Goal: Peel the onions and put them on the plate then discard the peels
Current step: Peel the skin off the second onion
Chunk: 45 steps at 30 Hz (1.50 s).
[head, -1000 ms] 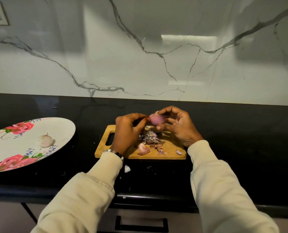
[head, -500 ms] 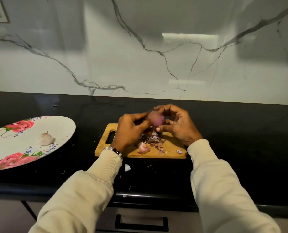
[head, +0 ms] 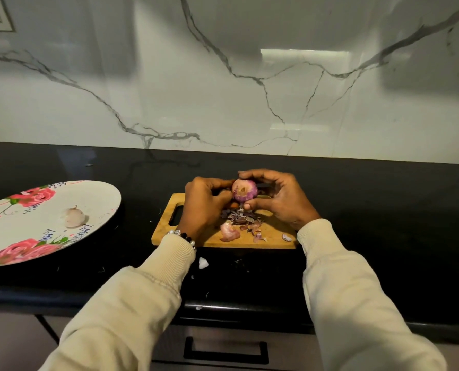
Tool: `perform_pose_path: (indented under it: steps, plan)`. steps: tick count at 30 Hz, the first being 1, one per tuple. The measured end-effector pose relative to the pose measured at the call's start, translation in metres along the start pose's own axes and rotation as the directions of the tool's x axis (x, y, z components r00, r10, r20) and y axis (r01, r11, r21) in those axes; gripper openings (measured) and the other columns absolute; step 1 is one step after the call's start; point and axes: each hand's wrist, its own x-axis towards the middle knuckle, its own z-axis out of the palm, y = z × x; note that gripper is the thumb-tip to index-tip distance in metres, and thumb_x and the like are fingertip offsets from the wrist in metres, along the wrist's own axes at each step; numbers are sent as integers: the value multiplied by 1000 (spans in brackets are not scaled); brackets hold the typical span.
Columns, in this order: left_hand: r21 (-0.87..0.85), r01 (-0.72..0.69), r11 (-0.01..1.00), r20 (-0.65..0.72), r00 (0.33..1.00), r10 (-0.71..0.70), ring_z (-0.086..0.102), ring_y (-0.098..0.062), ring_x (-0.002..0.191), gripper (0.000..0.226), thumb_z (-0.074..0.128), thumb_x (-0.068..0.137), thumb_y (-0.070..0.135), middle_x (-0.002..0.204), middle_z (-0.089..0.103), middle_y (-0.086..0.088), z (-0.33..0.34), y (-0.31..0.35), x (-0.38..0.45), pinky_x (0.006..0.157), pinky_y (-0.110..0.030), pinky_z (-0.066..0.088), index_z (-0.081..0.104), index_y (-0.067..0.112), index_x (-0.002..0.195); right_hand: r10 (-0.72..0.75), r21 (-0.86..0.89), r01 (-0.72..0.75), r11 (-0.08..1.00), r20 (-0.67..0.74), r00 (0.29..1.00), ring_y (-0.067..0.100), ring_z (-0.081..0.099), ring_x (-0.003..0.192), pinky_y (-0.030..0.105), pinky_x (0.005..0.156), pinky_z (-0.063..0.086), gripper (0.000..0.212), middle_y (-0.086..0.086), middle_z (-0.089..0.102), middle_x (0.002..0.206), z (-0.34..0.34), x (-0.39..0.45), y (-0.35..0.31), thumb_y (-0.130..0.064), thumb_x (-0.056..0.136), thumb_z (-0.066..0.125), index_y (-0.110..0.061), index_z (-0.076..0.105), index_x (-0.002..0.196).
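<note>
At the centre of the frame both hands held one purple onion just above the wooden cutting board. The right hand curled round it, thumb beneath and fingers over the top; the left hand pinched at its left side — probably at a strip of skin, though the fingertips were hidden. The onion's trimmed end faced the camera, purple skin around its sides, so peeling looked unfinished. One peeled onion already lay on the floral plate at the left. Peels were heaped on the board below the hands — none discarded yet.
</note>
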Motion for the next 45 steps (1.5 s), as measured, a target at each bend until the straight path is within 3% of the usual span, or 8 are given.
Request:
perform_pose_path:
  steps: [5, 10, 14, 17, 25, 29, 38, 45]
  plan:
    - [-31, 27, 999, -25, 999, -28, 73, -23, 73, 22, 56, 92, -4, 88, 75, -10, 1, 0, 2, 73, -41, 61, 74, 3, 104, 49, 37, -48, 998, -24, 999, 15, 65, 114, 35, 94, 56, 55, 0, 69, 120, 0, 1, 0, 6, 69, 83, -19, 70, 116]
    - [-158, 33, 987, -110, 993, -51, 65, -25, 63, 18, 55, 92, -3, 80, 71, -17, 0, 0, 4, 55, -28, 52, 73, 0, 93, 73, 107, -66, 992, -57, 996, 14, 67, 110, 24, 83, 56, 55, 3, 69, 118, -1, -1, -2, 13, 69, 79, -13, 68, 117]
    - [294, -257, 920, -107, 948, 299, 67, -10, 72, 13, 66, 88, 14, 82, 73, -1, -3, 2, 2, 68, -23, 54, 77, 11, 90, 47, 132, -35, 991, -94, 994, 15, 64, 115, 28, 89, 56, 58, 3, 69, 119, -4, 1, -1, 17, 68, 77, -13, 66, 117]
    - [395, -371, 840, -31, 909, 416, 64, -5, 81, 15, 68, 90, 21, 93, 71, 0, -3, 2, 3, 74, -17, 51, 77, 13, 99, 32, 127, -20, 992, -96, 995, 14, 64, 116, 29, 90, 56, 59, 1, 69, 120, -5, 1, -1, 17, 68, 77, -17, 67, 115]
    - [305, -278, 911, 93, 960, 262, 65, 6, 88, 31, 68, 90, 15, 103, 74, 0, -1, 5, -1, 82, -11, 51, 68, 12, 121, 20, 100, -18, 995, -14, 1000, 19, 63, 117, 36, 94, 56, 59, 3, 68, 122, -3, 0, -3, 19, 70, 75, -22, 69, 112]
    - [305, -218, 927, 76, 976, 205, 68, -3, 87, 30, 69, 87, 10, 98, 75, -3, -3, 4, -1, 84, -25, 56, 69, 9, 117, 19, 72, -20, 997, 22, 1000, 19, 65, 115, 35, 93, 56, 58, 5, 69, 121, -2, 0, -3, 19, 69, 75, -19, 69, 112]
    - [360, -273, 892, 68, 961, 267, 69, -10, 82, 24, 66, 87, 5, 89, 75, -5, -3, -4, 1, 78, -35, 57, 74, 8, 109, 53, 54, -55, 997, 41, 998, 18, 65, 116, 35, 93, 56, 60, 3, 69, 122, 0, -1, -3, 18, 68, 77, -22, 69, 112]
    - [301, -272, 914, -91, 946, 312, 69, -3, 80, 19, 63, 92, 11, 93, 75, -1, -3, 0, 3, 77, -21, 56, 75, 10, 107, 69, 100, -64, 993, -49, 996, 15, 66, 112, 25, 85, 56, 61, 1, 70, 119, -2, 1, -4, 21, 68, 75, -19, 68, 113]
